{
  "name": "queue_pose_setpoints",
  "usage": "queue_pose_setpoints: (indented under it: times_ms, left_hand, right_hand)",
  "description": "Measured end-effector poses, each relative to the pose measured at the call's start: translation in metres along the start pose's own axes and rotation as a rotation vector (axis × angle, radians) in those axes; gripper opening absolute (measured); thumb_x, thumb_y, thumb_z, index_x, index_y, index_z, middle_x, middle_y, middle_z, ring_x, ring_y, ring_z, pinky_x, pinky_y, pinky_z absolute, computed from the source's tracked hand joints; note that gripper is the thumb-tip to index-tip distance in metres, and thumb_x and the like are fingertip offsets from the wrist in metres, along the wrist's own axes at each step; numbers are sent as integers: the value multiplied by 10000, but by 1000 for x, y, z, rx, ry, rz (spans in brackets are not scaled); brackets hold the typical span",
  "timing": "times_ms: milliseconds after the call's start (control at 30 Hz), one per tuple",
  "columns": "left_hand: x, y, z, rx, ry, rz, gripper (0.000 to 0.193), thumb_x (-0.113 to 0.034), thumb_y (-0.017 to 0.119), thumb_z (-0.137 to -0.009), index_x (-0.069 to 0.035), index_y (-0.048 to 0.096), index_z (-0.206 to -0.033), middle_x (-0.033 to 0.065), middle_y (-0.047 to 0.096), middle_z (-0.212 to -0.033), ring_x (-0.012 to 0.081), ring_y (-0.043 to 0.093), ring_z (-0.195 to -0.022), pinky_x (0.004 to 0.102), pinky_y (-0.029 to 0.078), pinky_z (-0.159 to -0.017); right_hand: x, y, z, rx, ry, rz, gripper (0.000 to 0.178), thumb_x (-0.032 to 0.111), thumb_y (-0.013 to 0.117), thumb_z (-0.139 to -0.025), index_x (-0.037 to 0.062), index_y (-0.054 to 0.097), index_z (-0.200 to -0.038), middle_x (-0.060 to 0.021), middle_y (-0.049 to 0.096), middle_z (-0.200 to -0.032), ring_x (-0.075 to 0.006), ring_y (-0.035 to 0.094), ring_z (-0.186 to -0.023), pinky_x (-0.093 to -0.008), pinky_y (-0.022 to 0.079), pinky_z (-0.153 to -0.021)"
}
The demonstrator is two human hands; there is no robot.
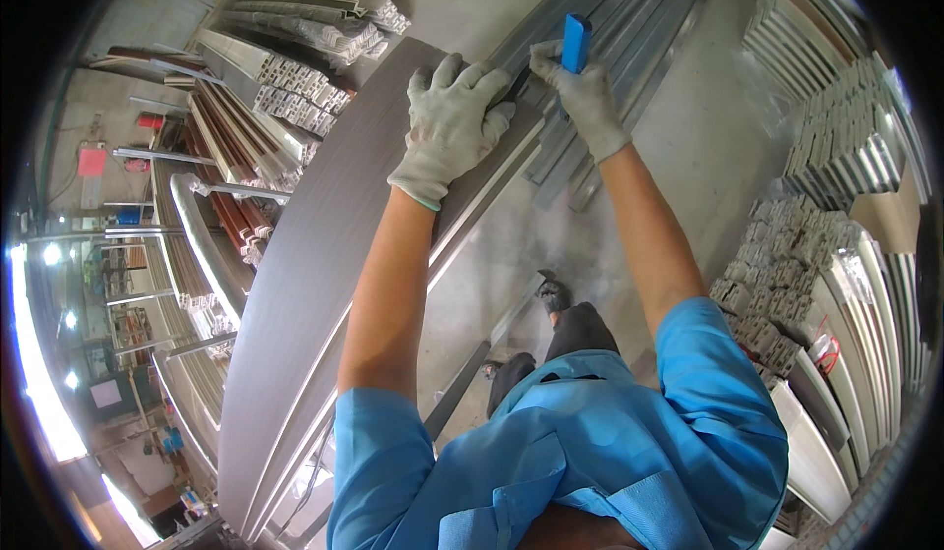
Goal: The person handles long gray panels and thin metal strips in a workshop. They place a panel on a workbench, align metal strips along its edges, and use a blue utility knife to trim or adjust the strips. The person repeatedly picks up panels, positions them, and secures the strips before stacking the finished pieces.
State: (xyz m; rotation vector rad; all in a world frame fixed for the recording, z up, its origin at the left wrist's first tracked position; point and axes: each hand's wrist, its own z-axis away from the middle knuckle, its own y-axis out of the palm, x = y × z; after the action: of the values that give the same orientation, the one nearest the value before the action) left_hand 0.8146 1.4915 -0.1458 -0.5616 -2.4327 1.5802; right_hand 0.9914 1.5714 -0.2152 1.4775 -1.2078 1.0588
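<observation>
My left hand (pixel 445 122), in a pale work glove, lies on top of a long grey-brown panel (pixel 334 196) with its fingers spread. Close to the panel's right edge, my right hand (pixel 584 98), also gloved, is closed around a blue block-shaped object (pixel 576 43). The object stands up out of the fist; its lower part is hidden by the glove, so its exact kind does not show. Just beyond the right hand lie several long grey metal profiles (pixel 644 34).
Racks of stacked profiles (pixel 236 122) line the left side. More bundled profiles (pixel 836 147) are piled along the right. A dark metal bar (pixel 462 378) runs near my feet, and grey floor (pixel 688 147) shows between the panel and the right-hand stacks.
</observation>
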Motion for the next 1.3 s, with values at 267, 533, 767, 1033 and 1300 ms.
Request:
queue_pose_setpoints:
  times_ms: [267, 533, 767, 1033, 1300]
  left_hand:
    - [-3, 12, -12, -4, -66, 75, 232, -222, 661, -851, -116, 719, -1049, 55, 692, -1053, 330, 553, -1133, 547, 409, -989]
    - [-8, 6, -3, -38, -144, 176, 300, -230, 673, -880, -110, 694, -1154, 86, 681, -1185, 347, 541, -1191, 469, 426, -1018]
    - [-15, -31, 76, -107, -77, 88, 413, -236, 674, -888, -79, 592, -1261, 152, 588, -1297, 392, 513, -1228, 506, 400, -1045]
    - [-63, -118, 316, -21, -479, -381, 361, -198, 679, -893, -96, 598, -1229, 115, 603, -1263, 347, 561, -1125, 524, 438, -960]
    - [-53, -166, 339, -125, -676, 270, 182, -169, 668, -943, -35, 653, -1066, 156, 721, -872, 309, 702, -695, 402, 535, -600]
  right_hand:
    - [5, -42, 4, -52, -40, 343, 514, 509, 675, -936, 75, 641, -1210, -98, 698, -1057, -236, 670, -992, -382, 526, -896]
    - [59, -30, 75, 101, -263, 871, 391, 365, 574, -992, 180, 580, -1336, -137, 726, -971, -335, 716, -905, -462, 563, -807]
    - [88, 6, 94, 91, -360, 1265, 276, 243, 610, -942, 201, 692, -1202, -127, 728, -853, -333, 720, -771, -455, 573, -649]
    - [94, 21, 95, 137, -148, 1363, 363, 359, 511, -1010, 259, 602, -1347, -133, 732, -1007, -363, 703, -904, -496, 555, -737]
    - [89, 21, 87, 22, -65, 1358, 356, 412, 513, -998, 196, 591, -1269, -136, 734, -1060, -368, 692, -1012, -509, 537, -854]
